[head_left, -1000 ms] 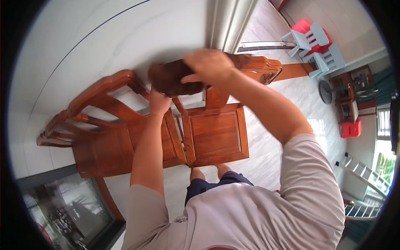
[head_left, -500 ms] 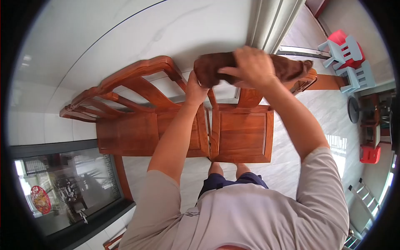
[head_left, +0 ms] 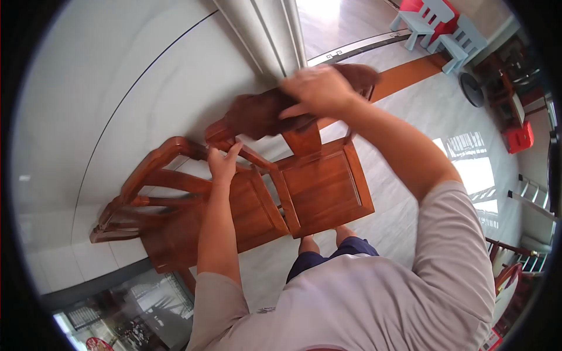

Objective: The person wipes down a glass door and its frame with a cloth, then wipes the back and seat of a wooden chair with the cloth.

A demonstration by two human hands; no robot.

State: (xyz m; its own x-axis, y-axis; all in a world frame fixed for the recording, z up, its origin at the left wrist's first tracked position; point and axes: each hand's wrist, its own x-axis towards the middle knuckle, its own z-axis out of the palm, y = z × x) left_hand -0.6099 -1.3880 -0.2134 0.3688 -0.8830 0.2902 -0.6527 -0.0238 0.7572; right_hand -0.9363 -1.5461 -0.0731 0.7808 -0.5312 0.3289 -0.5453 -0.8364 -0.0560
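A dark brown cloth (head_left: 254,116) is draped along the top rail of the right wooden chair (head_left: 323,186). My right hand (head_left: 321,90) lies over the cloth, its fingers curled across the rail and its thumb on the near side; motion blurs it a little. At the rail's left end, my left hand (head_left: 223,164) grips the chair back from below, thumb up against the wood. Close on the left stands a second wooden chair (head_left: 170,153) with a curved back, its seat beside the first one.
A pale wall (head_left: 140,88) rises behind the chairs, with a light door frame (head_left: 266,35) above them. Grey-blue child chairs (head_left: 462,44) and a red stool (head_left: 518,137) stand at the right. A glass-fronted cabinet (head_left: 132,313) is at lower left.
The view has turned and shifted right. The cloth is bunched farther left along the rail, exposing the rail's left end. My left hand now grips bare wood there.
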